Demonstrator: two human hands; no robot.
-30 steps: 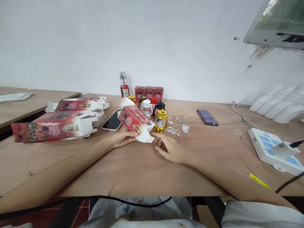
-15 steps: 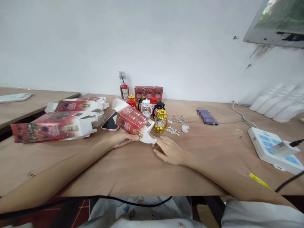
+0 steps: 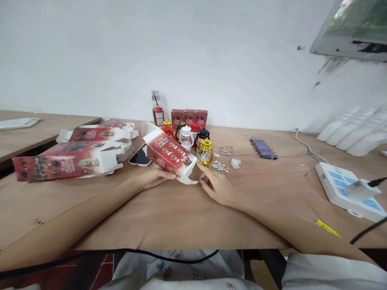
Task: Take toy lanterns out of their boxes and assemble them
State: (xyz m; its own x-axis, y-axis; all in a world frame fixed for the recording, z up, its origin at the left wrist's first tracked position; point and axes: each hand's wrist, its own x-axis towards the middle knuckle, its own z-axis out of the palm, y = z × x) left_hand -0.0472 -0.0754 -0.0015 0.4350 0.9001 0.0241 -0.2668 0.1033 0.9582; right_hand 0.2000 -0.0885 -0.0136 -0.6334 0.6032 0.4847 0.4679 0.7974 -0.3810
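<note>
A red Christmas-print carton [image 3: 172,155] is tilted in front of me, with white flaps standing out at both ends. My left hand [image 3: 155,178] grips its lower left side, thumb on the near edge. At the carton's right end is my right hand [image 3: 218,186]; its index finger stretches to the edge by the flap, the other fingers curl loosely, and nothing shows in its grasp. Just beyond that finger stands a gold mini lantern [image 3: 204,153]. A white lantern [image 3: 186,138] and a black lantern [image 3: 202,136] stand behind the carton, among red ones.
Several opened red cartons [image 3: 69,161] lie at left. A phone [image 3: 140,156] is partly behind the held carton. Small red boxes [image 3: 190,117] and a bottle [image 3: 158,114] stand by the wall. Button cells [image 3: 220,166], white bits [image 3: 235,163], wire loops [image 3: 226,150] and a power strip [image 3: 350,189] lie rightward.
The carton has turned slightly, showing more of its printed face. My right hand has shifted from beneath the flap up to the carton's right edge, its index finger now extended.
</note>
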